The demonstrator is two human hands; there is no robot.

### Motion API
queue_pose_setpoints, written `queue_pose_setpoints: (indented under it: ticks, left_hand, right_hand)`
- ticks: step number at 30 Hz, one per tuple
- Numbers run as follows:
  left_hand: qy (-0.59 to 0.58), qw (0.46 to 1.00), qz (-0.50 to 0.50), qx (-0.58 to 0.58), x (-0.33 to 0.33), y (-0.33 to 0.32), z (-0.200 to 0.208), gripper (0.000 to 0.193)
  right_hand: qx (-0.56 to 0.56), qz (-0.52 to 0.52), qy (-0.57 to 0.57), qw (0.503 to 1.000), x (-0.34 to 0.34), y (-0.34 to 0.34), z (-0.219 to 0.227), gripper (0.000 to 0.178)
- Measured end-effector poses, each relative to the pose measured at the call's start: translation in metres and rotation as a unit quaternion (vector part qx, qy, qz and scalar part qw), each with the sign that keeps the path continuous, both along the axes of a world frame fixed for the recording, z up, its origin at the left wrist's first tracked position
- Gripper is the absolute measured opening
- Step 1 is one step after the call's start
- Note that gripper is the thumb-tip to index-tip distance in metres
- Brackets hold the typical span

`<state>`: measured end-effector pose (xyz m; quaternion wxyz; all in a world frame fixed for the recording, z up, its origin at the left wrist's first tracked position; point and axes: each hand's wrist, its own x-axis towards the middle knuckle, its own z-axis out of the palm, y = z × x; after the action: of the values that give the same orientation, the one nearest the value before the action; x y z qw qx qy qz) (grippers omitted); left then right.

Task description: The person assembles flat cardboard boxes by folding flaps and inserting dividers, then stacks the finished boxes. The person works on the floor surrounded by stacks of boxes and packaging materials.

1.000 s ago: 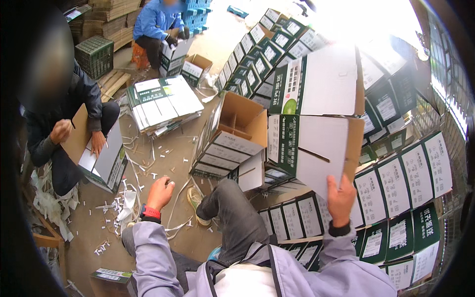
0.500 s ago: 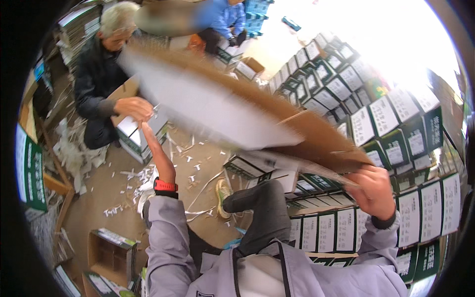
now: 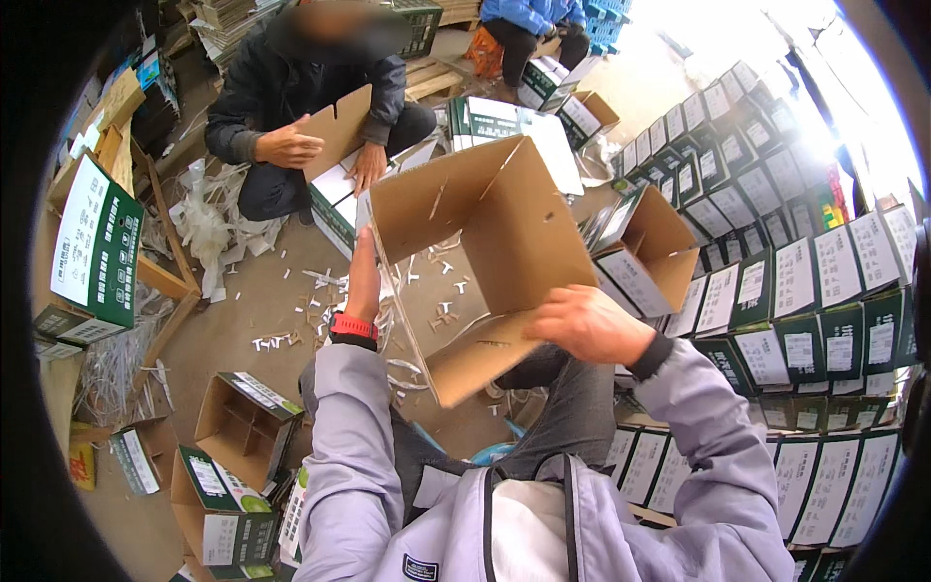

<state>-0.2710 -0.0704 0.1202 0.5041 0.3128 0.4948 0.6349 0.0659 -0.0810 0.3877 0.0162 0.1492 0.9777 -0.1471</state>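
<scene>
A brown cardboard carton (image 3: 543, 209), opened out into a four-sided tube, is held up in front of me. Through its middle the floor shows. My left hand (image 3: 363, 281) supports it along its left wall, one digit pointing up the outside; the other fingers are hidden. On the opposite side my right hand (image 3: 593, 325) has its fingers bent over the edge of the near wall, slightly blurred. Just beyond, a co-worker in a dark jacket (image 3: 242, 107) crouches with both hands at another carton (image 3: 335, 199), one on a raised brown flap.
Stacked green-and-white cartons (image 3: 766, 281) line my right side, with an open carton (image 3: 659, 242) before them. Lower left stand open cartons with dividers (image 3: 242, 427). White scraps (image 3: 276, 341) litter the floor. A wooden frame (image 3: 165, 276) is at left; another person in blue (image 3: 529, 15) sits far back.
The carton has gone from a flattened, blurred sheet to an opened tube. My right hand has moved left and closer in. The view has shifted, and the co-worker appears farther right.
</scene>
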Motion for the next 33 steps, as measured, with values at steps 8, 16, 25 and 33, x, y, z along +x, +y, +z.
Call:
queue_pose_setpoints:
  ticks: [8,16,25,33]
  left_hand:
    - [0.159,0.974,-0.083,-0.139,0.044,-0.035,-0.126,0.085]
    - [0.35,0.917,0.006,-0.191,0.113,-0.116,-0.069,0.066]
    - [0.29,0.934,0.107,-0.177,0.105,-0.14,-0.055,0.044]
    - [0.025,0.987,0.083,-0.133,0.102,-0.14,-0.074,0.023]
  right_hand:
    - [-0.052,-0.105,0.01,0.993,0.027,-0.027,-0.22,0.017]
    - [-0.043,-0.182,-0.01,0.982,0.052,-0.086,-0.259,0.015]
    - [0.019,-0.459,0.242,0.855,0.047,-0.071,-0.245,0.055]
    - [-0.477,-0.537,0.281,0.636,0.064,-0.039,-0.309,0.053]
